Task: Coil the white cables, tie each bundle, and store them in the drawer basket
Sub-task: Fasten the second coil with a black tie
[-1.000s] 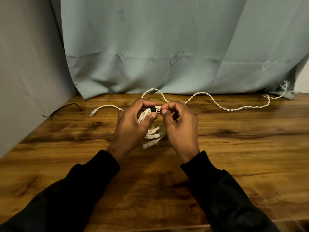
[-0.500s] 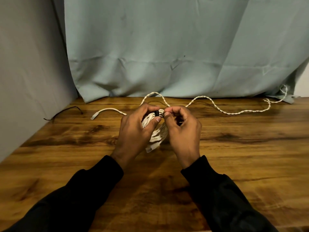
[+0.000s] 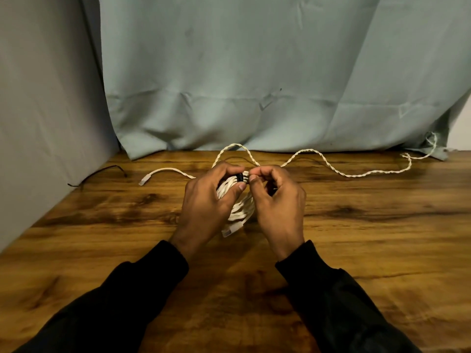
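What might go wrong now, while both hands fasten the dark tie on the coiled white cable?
1. The left hand holds the coil while the right hand pinches the small tie; a slip may loosen the loops.
2. The loose cable behind lies close and may get caught.

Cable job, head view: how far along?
Done: one white cable is coiled into a bundle. In hand: left hand grips the coil; right hand pinches at the black tie round its top. Left: a braided white cable lies loose along the table, plus a thin black tie at the left. No drawer basket in view.
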